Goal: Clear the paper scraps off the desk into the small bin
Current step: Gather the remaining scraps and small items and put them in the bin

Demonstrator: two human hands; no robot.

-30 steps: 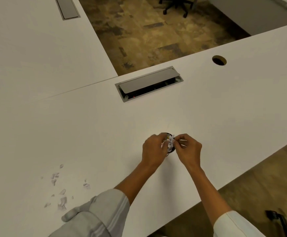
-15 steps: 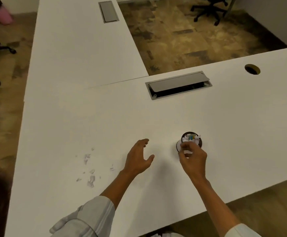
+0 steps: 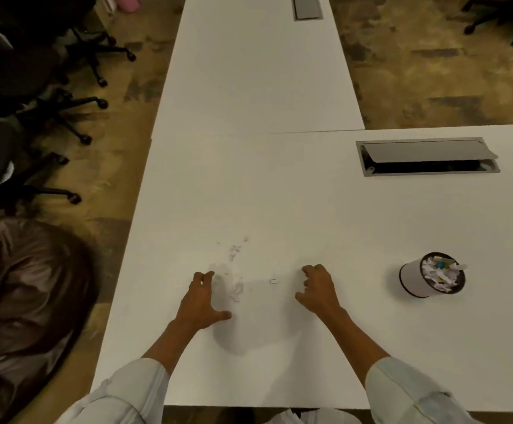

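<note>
Left hand (image 3: pixel 201 298) open beside paper scraps (image 3: pixel 236 289), bin (image 3: pixel 432 275) far rt

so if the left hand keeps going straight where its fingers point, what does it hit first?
Probably the loose white paper scraps just ahead and right of the left hand's fingertips, lying on the white desk. Beyond them the desk looks bare. Hand height above the surface is unclear.

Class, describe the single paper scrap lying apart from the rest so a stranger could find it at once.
Start at the white desk and find the two hands resting near its front edge. Between them, just left of the right hand, lies one tiny white scrap. Unlike the scattered cluster of scraps by the left hand, it lies alone.
</note>
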